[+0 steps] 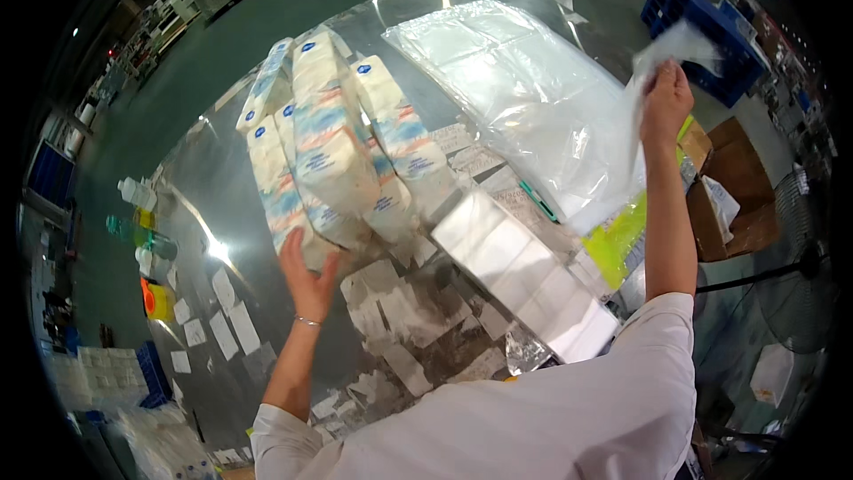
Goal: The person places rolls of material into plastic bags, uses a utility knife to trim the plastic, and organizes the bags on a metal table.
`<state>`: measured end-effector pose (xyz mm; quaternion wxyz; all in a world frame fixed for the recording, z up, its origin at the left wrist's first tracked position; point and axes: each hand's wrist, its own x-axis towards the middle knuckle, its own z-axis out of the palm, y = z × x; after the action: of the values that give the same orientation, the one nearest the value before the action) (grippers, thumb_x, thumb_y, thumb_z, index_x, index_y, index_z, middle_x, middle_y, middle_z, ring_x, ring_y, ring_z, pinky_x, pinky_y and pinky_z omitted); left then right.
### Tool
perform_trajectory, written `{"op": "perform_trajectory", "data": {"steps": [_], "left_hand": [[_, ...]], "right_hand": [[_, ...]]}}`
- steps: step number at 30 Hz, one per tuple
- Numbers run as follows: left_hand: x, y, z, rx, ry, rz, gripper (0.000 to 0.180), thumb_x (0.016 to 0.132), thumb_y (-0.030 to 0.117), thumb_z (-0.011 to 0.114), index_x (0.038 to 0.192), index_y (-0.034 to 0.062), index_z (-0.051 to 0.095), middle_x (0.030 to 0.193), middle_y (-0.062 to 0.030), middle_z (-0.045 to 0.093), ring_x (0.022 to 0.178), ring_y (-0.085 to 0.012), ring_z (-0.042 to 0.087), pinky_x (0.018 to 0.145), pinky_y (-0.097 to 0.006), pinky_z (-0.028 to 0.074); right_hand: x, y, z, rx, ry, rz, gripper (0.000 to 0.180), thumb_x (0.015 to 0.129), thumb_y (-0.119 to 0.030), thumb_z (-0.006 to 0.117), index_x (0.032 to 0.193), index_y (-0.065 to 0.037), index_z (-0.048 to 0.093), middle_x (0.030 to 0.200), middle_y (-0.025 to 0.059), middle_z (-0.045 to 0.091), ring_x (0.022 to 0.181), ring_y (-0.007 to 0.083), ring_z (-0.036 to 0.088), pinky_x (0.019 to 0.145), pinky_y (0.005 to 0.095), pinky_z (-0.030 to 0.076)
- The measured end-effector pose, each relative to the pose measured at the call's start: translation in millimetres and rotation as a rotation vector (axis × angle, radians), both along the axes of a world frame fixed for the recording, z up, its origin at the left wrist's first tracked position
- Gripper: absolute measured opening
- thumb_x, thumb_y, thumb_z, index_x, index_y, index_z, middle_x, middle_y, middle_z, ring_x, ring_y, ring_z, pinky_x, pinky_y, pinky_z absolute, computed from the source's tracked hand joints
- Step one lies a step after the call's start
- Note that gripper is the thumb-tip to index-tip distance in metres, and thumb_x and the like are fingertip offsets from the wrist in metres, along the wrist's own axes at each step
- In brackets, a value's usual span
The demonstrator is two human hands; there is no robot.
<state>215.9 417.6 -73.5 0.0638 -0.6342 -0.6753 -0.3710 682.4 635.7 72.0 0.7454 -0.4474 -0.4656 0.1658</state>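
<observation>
Long white packs with blue and orange print (329,133), which look like wrapped tissue, lie heaped on the metal table. At the near end of the leftmost pack is my left hand (306,277), its fingers apart; I cannot tell whether it presses on the wrapping. My right hand (666,102) is raised at the right with its fingers closed on a thin clear plastic bag (680,46), part of which is blurred. Below that hand lies a large flat stack of clear plastic bags (506,71). A row of plain white folded bundles (524,271) rests close to my body.
A green cutter (538,202) lies beside the bag stack. Paper labels (233,324) are stuck over the metal table (191,204). Bottles (138,194) and a yellow container (157,300) stand at its left edge. To the right are a blue crate (702,36), a cardboard box (742,187) and a fan (804,267).
</observation>
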Motion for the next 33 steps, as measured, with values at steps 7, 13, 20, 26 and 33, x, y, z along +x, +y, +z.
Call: {"op": "perform_trajectory", "data": {"steps": [7, 13, 20, 26, 33], "left_hand": [[60, -78, 101, -0.192, -1.898, -0.826, 0.063, 0.087, 0.049, 0.03, 0.133, 0.0067, 0.025, 0.131, -0.0119, 0.035, 0.119, -0.0294, 0.035, 0.096, -0.045, 0.031], [-34, -211, 68, -0.438, -1.19, -0.586, 0.039, 0.082, 0.034, 0.051, 0.107, 0.0032, 0.051, 0.097, -0.0094, 0.056, 0.087, -0.0196, 0.054, 0.075, -0.031, 0.043], [-106, -378, 100, 0.489, -1.346, 0.267, 0.017, 0.085, 0.019, 0.053, 0.081, 0.0036, 0.06, 0.07, -0.0016, 0.058, 0.064, -0.008, 0.052, 0.062, -0.022, 0.043], [-135, -435, 59, 0.635, -1.302, 0.345, 0.016, 0.086, 0.016, 0.051, 0.08, 0.0043, 0.06, 0.074, -0.002, 0.059, 0.063, -0.0076, 0.052, 0.061, -0.02, 0.043], [-102, -455, -30, -0.042, -1.55, 0.333, 0.022, 0.086, 0.021, 0.051, 0.076, 0.003, 0.06, 0.076, 0.0002, 0.059, 0.069, -0.0061, 0.051, 0.062, -0.019, 0.04]], "right_hand": [[-248, -251, 30, -0.515, -0.749, 1.847, 0.022, 0.089, -0.021, 0.045, 0.085, -0.002, 0.052, 0.068, 0.0064, 0.053, 0.062, 0.0153, 0.047, 0.059, 0.0283, 0.04], [-300, -359, -34, -0.634, -0.743, 2.106, 0.019, 0.083, -0.019, 0.054, 0.072, -0.004, 0.056, 0.058, 0.0019, 0.048, 0.054, 0.0068, 0.038, 0.049, 0.0245, 0.034], [-389, -428, -32, -0.416, -0.926, 1.649, 0.026, 0.078, -0.016, 0.061, 0.06, -0.002, 0.049, 0.05, 0.0009, 0.039, 0.05, 0.0055, 0.033, 0.044, 0.0227, 0.029], [-460, -445, -63, -0.06, -0.723, 1.427, 0.036, 0.075, -0.013, 0.063, 0.055, -0.002, 0.036, 0.05, -0.0009, 0.03, 0.051, 0.0075, 0.027, 0.042, 0.0255, 0.026], [-384, -423, -121, -0.907, -0.533, 1.633, 0.011, 0.071, -0.002, 0.061, 0.081, 0.002, 0.061, 0.073, 0.004, 0.06, 0.066, 0.0113, 0.054, 0.061, 0.0239, 0.042]]}}
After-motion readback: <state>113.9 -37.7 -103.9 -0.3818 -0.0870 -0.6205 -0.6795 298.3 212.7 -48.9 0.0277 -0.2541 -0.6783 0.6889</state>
